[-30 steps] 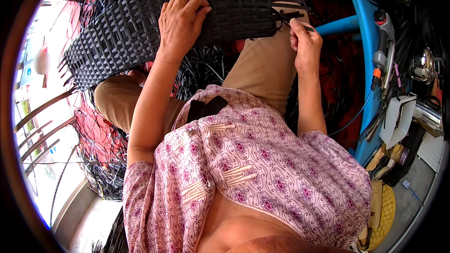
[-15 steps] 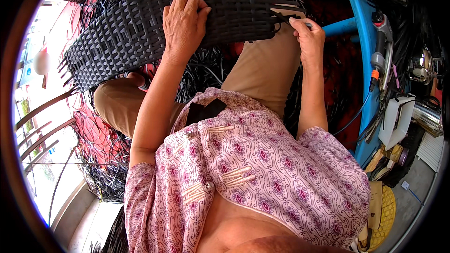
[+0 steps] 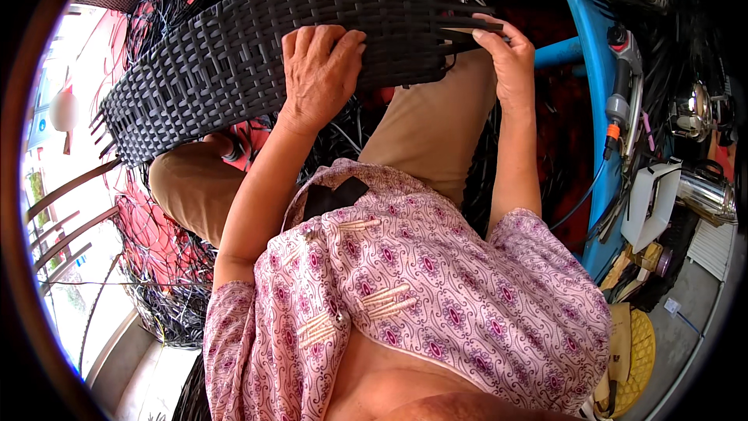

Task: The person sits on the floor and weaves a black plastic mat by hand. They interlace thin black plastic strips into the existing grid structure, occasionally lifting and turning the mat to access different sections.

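The black woven panel lies across my legs. My left hand rests over its lower edge, fingers bent; I cannot tell whether they grip it. My right hand has its fingers closed on a loose black strip at the panel's right edge.

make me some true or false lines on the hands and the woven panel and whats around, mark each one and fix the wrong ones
1. The left hand is on the woven panel. True.
2. The right hand is at the panel's left end. False: the right hand is at its right end, with a dark strip at its fingers.
3. A blue frame stands right of the right hand. True.
4. The trousers are blue. False: the trousers are brown.
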`<state>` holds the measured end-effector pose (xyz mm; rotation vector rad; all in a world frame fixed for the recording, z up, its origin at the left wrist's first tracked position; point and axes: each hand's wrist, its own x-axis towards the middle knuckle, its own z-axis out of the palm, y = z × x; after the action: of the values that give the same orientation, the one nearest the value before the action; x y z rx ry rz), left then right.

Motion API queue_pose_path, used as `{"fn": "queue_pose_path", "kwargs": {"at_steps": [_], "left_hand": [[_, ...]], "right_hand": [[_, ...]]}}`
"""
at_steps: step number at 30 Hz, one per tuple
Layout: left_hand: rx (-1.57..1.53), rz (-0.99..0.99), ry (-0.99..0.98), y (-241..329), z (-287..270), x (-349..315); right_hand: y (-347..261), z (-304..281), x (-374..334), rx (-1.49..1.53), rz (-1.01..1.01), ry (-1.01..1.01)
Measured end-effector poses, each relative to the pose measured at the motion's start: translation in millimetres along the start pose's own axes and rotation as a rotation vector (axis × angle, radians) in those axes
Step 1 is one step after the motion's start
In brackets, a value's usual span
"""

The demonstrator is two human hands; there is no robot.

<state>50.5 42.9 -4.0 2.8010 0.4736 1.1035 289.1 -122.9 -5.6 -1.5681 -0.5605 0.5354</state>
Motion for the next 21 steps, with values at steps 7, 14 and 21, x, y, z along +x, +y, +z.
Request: {"fn": "queue_pose_path", "kwargs": {"at_steps": [7, 14, 21], "left_hand": [[-0.028, 0.045, -0.102, 5.6, -2.9, 4.0], [-0.023, 0.039, -0.141, 7.0, -2.8, 5.1], [-0.075, 0.027, -0.134, 28.8, 3.3, 16.0]], "right_hand": [[2.3, 6.6, 6.6, 0.2, -0.047, 0.025], [4.5, 21.0, 12.4, 0.0, -0.134, 0.104], [2.3, 29.9, 18.4, -0.088, -0.254, 0.12]]}}
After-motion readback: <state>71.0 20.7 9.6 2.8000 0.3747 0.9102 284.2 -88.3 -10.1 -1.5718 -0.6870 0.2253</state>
